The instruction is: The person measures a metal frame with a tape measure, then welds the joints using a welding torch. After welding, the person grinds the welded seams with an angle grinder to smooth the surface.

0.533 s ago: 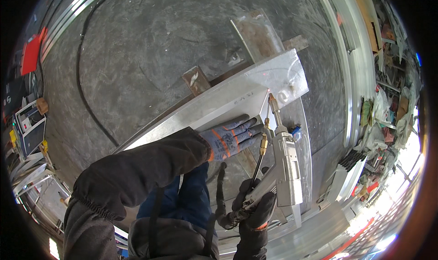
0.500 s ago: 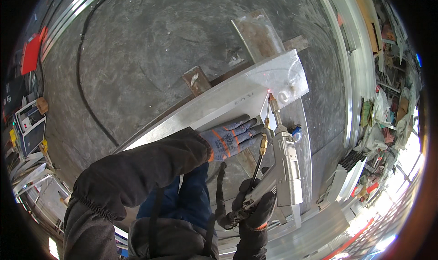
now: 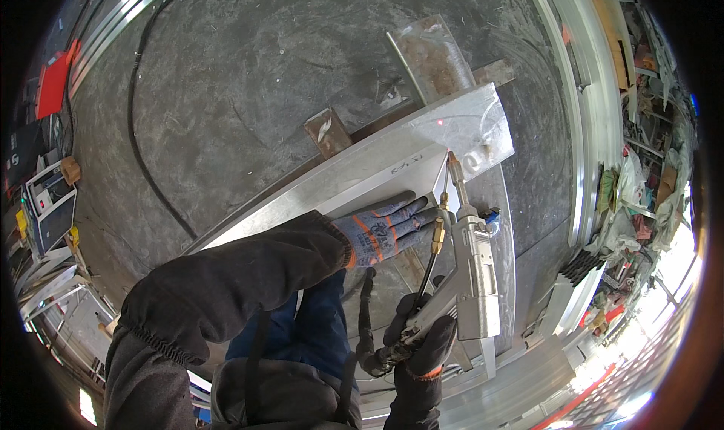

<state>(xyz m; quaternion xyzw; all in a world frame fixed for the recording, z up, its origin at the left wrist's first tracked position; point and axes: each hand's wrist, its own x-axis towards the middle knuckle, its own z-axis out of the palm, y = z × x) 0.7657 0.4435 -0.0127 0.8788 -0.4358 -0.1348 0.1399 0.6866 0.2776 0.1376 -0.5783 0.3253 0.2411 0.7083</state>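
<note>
My right hand (image 3: 422,339), in a dark glove, is closed round the handle of a silver welding gun (image 3: 477,279). The gun's copper nozzle (image 3: 455,166) points at the shiny metal workpiece (image 3: 332,185), close to its inner edge. Beside the nozzle, a thin wire guide with a brass fitting (image 3: 438,234) leads to the same spot. My left hand (image 3: 381,230), in a grey and orange glove, lies with fingers stretched out over the workpiece's near edge; the fingertips reach the wire guide. A small red light dot shows on the metal beyond the nozzle.
Under the workpiece lie rusty steel pieces (image 3: 328,132) and a flat plate (image 3: 434,57) on the grey work surface (image 3: 241,76). A black cable (image 3: 136,128) curves along the left. Long metal profiles (image 3: 592,113) and a cluttered heap (image 3: 641,196) stand at the right.
The pinkish glow at the nozzle tip is gone, and a red dot now sits farther up the metal. The gun tip has shifted very slightly right. My left hand is nearly unmoved.
</note>
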